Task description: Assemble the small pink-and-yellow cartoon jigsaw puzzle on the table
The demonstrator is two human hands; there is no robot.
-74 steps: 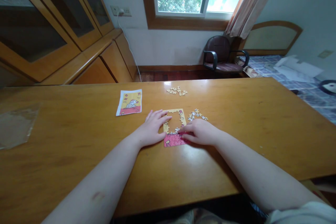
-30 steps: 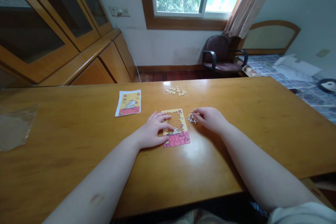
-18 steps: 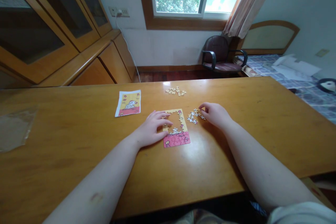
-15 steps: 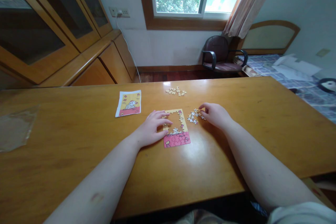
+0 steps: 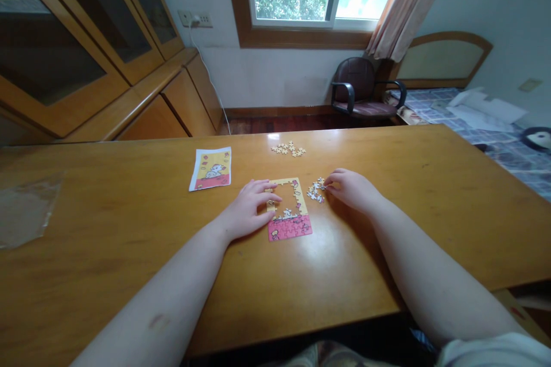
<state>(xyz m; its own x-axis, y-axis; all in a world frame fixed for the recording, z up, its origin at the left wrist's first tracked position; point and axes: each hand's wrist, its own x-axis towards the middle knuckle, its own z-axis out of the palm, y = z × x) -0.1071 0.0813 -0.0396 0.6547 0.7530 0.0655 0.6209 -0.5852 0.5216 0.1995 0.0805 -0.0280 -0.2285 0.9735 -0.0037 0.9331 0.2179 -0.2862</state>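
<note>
A small jigsaw puzzle point(image 5: 289, 227) lies in the middle of the wooden table point(image 5: 129, 252), its yellow border and pink bottom strip joined, the centre unfilled. My left hand point(image 5: 246, 210) lies flat on its left edge with the fingers spread. My right hand point(image 5: 350, 188) rests to the right of the puzzle, fingertips pinched at a small pile of loose pieces point(image 5: 315, 190); whether a piece sits between them I cannot make out. A second pile of loose pieces point(image 5: 288, 149) lies farther back.
A printed picture card point(image 5: 210, 168) lies left of the puzzle. A clear plastic bag point(image 5: 23, 209) is at the table's far left. Wooden cabinets point(image 5: 86, 51) line the left wall. A dark armchair point(image 5: 364, 92) stands under the window, with a bed point(image 5: 482, 126) at the right.
My right hand left the pink bottom strip of the puzzle and moved right and back to the loose pile, where its fingers now pinch. My left hand stayed on the puzzle's left edge.
</note>
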